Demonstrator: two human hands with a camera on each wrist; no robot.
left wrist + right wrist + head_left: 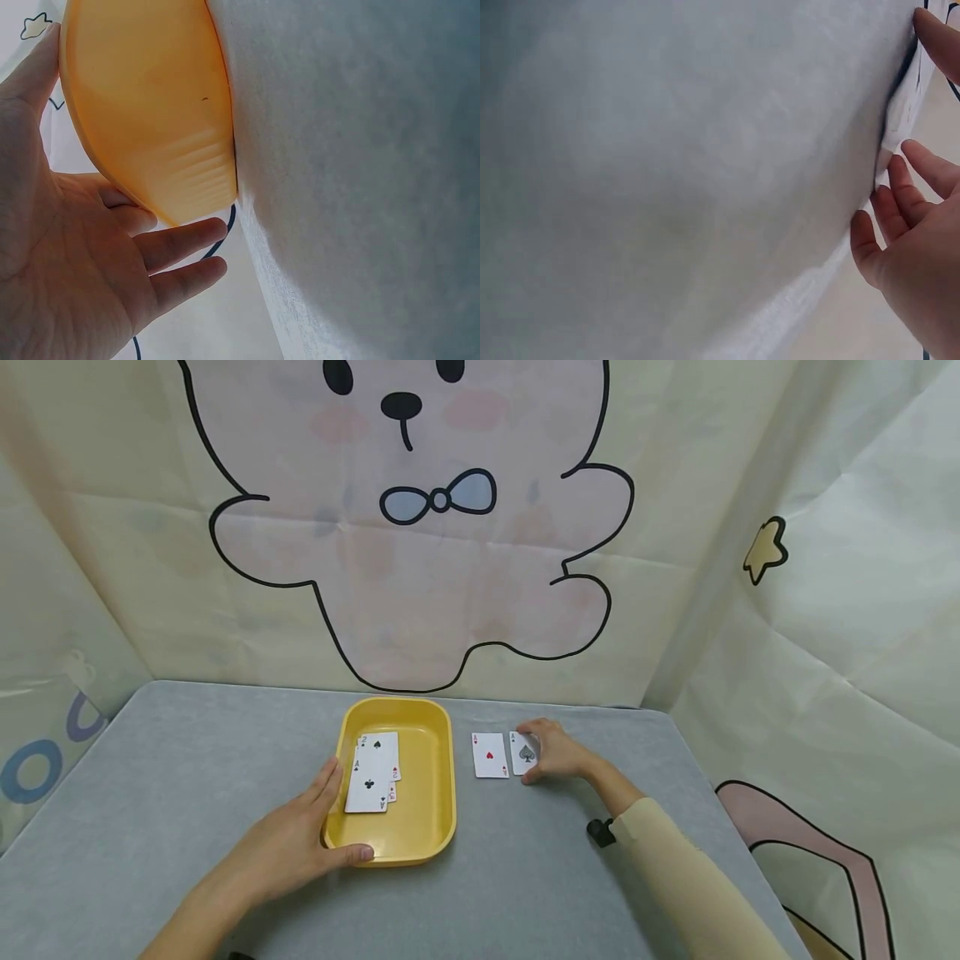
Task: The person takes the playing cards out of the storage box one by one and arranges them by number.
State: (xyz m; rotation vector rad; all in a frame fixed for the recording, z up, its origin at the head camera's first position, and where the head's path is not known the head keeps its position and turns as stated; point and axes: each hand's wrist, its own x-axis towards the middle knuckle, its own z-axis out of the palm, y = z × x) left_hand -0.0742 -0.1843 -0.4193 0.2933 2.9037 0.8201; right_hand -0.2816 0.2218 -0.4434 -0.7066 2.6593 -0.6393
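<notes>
The white rectangular playing card with a black spade (524,753) is near the grey cloth-covered table's (525,877) far edge, beside a white red-heart card (491,755); the right hand (555,752) pinches it. The left hand (300,831), spread wide, touches the near-left corner of a yellow rounded-rectangular tray (416,810) holding overlapping white cards (369,785).

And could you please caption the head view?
Left hand on a yellow rectangular tray, right hand pinching a white spade playing card.

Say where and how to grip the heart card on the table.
Come from above and pinch the heart card by its near and far edges, probably: it lies flat on the table, and the spade card is close beside its right edge.
</notes>
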